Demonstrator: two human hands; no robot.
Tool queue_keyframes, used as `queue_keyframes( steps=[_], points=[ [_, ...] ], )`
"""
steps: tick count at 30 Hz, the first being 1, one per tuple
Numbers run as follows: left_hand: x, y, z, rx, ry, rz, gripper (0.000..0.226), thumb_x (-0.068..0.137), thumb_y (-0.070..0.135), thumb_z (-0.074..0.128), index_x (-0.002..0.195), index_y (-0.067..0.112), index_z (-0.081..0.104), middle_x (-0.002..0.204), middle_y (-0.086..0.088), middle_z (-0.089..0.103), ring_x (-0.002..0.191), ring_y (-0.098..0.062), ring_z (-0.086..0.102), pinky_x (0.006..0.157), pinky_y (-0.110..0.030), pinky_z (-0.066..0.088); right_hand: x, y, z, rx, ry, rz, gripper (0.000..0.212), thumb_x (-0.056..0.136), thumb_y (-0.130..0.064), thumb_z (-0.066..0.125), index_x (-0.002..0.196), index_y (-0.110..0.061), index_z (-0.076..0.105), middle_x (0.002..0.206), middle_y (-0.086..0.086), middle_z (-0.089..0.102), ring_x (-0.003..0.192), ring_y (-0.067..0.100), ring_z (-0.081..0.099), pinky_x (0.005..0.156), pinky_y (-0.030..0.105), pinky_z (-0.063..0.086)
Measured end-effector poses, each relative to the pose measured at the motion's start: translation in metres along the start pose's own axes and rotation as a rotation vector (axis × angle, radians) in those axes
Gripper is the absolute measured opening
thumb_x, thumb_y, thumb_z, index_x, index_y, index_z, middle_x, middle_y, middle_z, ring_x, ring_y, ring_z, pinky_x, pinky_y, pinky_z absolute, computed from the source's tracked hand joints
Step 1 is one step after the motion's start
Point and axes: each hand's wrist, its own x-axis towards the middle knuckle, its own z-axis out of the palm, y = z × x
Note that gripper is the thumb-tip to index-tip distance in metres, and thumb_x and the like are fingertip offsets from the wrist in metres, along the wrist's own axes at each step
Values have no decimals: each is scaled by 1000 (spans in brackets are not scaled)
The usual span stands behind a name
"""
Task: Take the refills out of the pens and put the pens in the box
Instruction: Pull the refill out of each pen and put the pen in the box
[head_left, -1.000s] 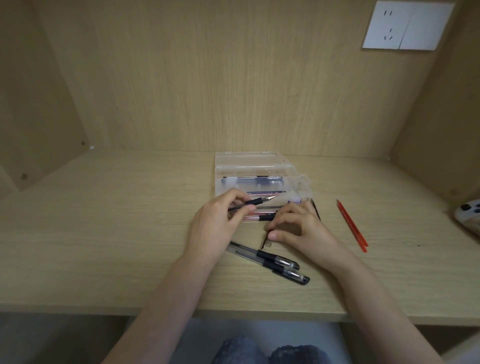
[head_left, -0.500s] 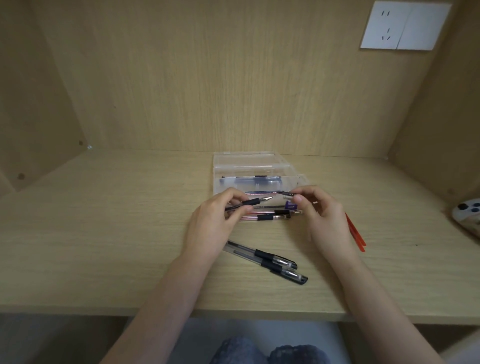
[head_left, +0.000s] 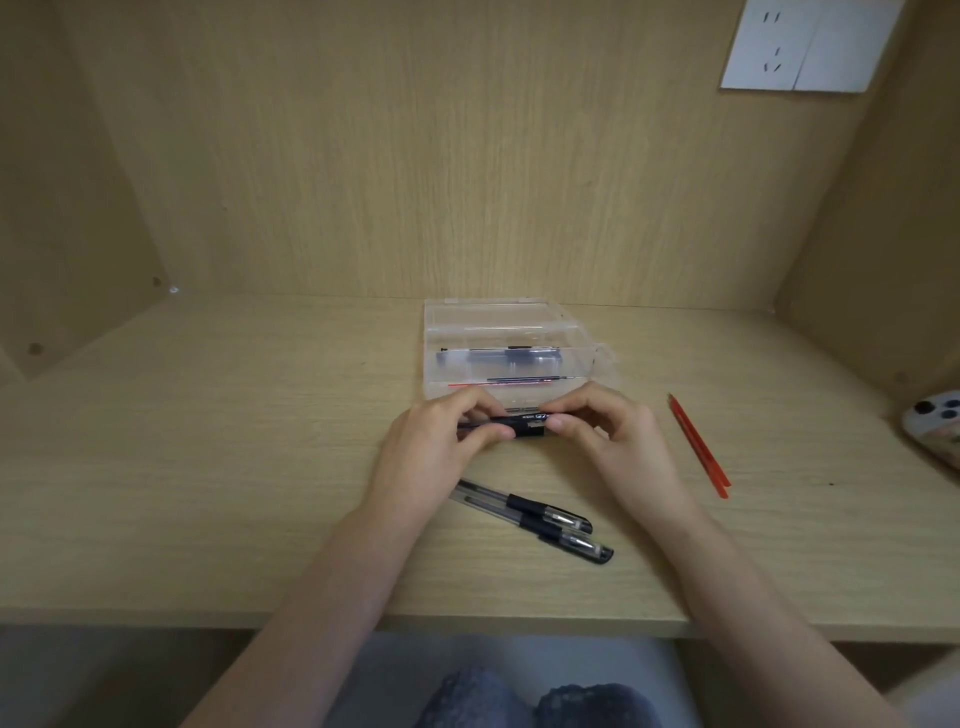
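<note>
Black pen (head_left: 519, 427) held level at frame center, just in front of the box, gripped at both ends. Left hand (head_left: 441, 447) curled closed on the pen's left part, thumb and fingers pinching it. Right hand (head_left: 610, 436) curled closed on the right end, fingertips (head_left: 555, 422) on the barrel. Cannot tell whether the pen touches the tabletop (head_left: 208, 467).

Clear plastic box (head_left: 511, 353) sits just above the hands, center of frame, open with its lid (head_left: 493, 312) lying flat behind it. Inside: one dark pen (head_left: 501, 356) lying crosswise toward the back, a thin dark refill (head_left: 530, 378) nearer the front, and a thin red refill (head_left: 483, 385) along the front wall.

Below the hands, two capped black pens (head_left: 540, 519) lie side by side on the tabletop, touching, angled down to the right. Red pen (head_left: 698, 444) lies well right of the hands, angled. At the right edge, a phone (head_left: 932, 431), partly cut off. White wall socket (head_left: 810, 44) in the upper right on the wooden back panel.
</note>
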Motion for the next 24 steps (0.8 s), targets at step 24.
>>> queue_keyframes(
  steps=[24],
  points=[
    [135, -4, 14, 110, -204, -61, 16, 81, 12, 69, 96, 17, 67, 89, 0, 63, 90, -18, 60, 89, -35, 47, 1, 7, 16, -282, -5, -1, 28, 98, -26, 45, 81, -15, 65, 83, -4, 62, 84, 8, 58, 80, 34, 46]
  ],
)
